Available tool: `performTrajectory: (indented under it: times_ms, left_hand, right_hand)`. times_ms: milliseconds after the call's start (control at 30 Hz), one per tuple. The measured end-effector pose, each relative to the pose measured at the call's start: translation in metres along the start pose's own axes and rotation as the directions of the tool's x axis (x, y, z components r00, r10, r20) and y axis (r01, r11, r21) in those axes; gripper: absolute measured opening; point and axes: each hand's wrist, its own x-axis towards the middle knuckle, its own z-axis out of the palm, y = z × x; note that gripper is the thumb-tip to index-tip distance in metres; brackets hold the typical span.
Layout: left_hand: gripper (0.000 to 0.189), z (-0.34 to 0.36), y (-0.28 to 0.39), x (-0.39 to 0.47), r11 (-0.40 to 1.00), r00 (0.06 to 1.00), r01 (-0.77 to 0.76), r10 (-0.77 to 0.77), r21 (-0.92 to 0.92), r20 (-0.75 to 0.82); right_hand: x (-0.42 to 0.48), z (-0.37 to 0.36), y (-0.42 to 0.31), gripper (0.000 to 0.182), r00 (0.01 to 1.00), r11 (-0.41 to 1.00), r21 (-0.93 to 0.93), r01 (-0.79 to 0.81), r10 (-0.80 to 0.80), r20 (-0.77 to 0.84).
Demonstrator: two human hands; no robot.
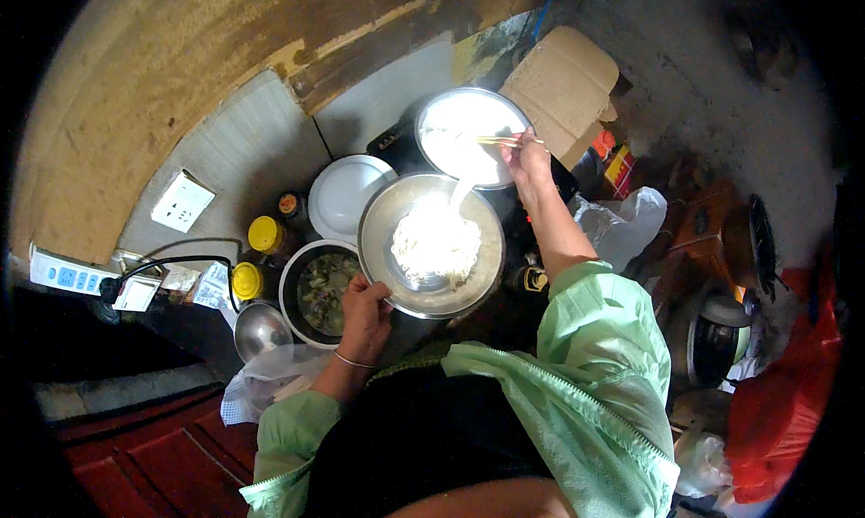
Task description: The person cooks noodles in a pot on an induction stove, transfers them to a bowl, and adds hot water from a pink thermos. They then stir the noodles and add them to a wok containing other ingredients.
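Note:
My left hand [365, 319] grips the near-left rim of a stainless steel basin [377, 248]. Pale noodles [436, 244] lie heaped inside it, partly washed out by glare. In my right hand [528, 158] is a pair of chopsticks [497, 140], held over a round pot [439, 106] behind the basin. A pale strand of noodles [462, 192] spans from the pot side to the heap. Strong glare hides the pot's contents and the chopstick tips. Left of the basin, partly behind my left hand, a pot of chopped vegetables in liquid [328, 291] stands close by.
A white plate [348, 194] leans near yellow-lidded jars [265, 234] on the left. A metal bowl [262, 332] and a plastic bag [270, 376] are nearer me. A black cord [182, 261] runs from a power strip [74, 273]. Cardboard [564, 79] stands behind at right.

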Motion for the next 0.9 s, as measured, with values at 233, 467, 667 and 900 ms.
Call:
performTrajectory:
  times_ms: [233,467,667,900]
  left_hand:
    - [0.018,-0.009,-0.006,0.009,0.998,0.994,-0.004,0.011,-0.068,0.11]
    - [0.019,-0.001,-0.005,0.007,0.995,1.0,0.006,-0.004,-0.098,0.018]
    - [0.019,-0.009,-0.01,0.013,0.995,0.998,-0.006,0.012,-0.096,0.067]
    - [0.018,-0.009,-0.011,0.016,0.995,0.997,-0.001,0.008,-0.1,0.074]
  right_hand:
    - [-0.014,-0.014,-0.015,0.03,1.0,0.994,0.106,0.0,-0.002,0.018]
    - [-0.041,-0.006,-0.054,0.031,0.994,0.98,0.17,0.107,-0.103,-0.028]
    - [-0.062,0.004,-0.091,0.031,0.973,0.961,0.174,0.216,-0.227,0.049]
    - [-0.112,0.024,-0.139,0.029,0.927,0.94,0.201,0.277,-0.316,0.201]
